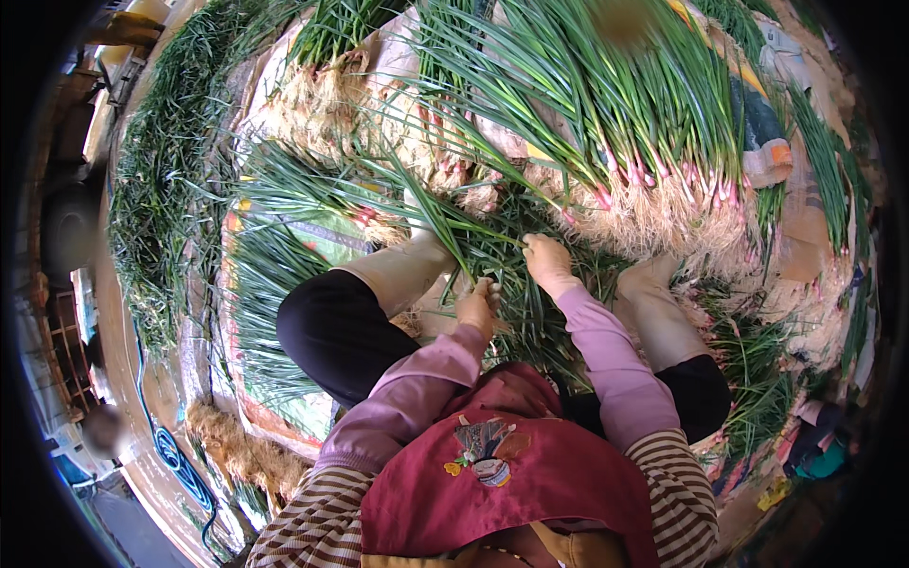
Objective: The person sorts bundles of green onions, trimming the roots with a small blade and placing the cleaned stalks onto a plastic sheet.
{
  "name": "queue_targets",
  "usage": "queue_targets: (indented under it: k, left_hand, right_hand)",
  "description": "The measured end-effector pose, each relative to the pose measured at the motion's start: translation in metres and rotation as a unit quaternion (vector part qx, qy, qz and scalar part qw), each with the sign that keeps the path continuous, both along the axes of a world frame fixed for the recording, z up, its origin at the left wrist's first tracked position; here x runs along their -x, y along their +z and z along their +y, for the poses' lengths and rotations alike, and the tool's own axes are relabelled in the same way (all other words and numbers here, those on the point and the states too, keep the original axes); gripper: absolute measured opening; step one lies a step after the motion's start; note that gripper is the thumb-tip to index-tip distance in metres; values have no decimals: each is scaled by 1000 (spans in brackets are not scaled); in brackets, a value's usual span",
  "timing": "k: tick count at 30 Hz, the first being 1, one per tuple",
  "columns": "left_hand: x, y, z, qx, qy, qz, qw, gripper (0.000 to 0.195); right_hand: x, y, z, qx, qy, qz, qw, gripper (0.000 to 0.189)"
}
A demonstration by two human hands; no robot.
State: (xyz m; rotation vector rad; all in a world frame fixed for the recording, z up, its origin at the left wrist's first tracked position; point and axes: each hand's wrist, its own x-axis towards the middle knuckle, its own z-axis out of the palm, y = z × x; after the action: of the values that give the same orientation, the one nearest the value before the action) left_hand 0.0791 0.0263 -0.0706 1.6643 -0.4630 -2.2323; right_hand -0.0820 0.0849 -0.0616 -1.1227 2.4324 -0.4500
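Note:
My left hand (477,305) is closed around the lower end of a small bunch of green garlic (440,226), whose long leaves point up and away to the left. Between the fingertips of my right hand (547,261) is a green garlic leaf (505,237), pulled out to the side. Loose green leaves (529,323) cover the floor below both hands, between my legs. Just beyond the right hand lies a thick row of green garlic (639,142) with pink bulbs and pale stringy roots. My left fingers partly hide the bunch's base.
More green garlic (277,263) lies on a woven plastic sack (327,231) by my left leg. Trimmed leaves (170,184) form a long heap farther left. A coiled blue hose (174,454) rests on the wet floor. Another pile of greens (753,376) is beside my right leg.

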Motion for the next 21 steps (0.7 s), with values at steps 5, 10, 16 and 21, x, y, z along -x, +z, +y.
queue_targets:
  k: [5, 10, 16, 21]
  left_hand:
    - [-6, 59, -4, 65, -23, -51, 996, 6]
    - [-21, 40, -3, -63, -92, -72, 991, 19]
    - [3, 57, 12, -142, -189, 215, 948, 24]
    - [-8, 106, 11, 17, -235, 0, 972, 36]
  right_hand:
    - [-2, -65, -56, -95, 42, 101, 989, 13]
    - [-8, -5, -44, 11, 69, 18, 997, 19]
    - [-21, 53, -13, 136, -90, -480, 862, 26]
    - [-56, 79, -8, 73, -37, -217, 973, 26]
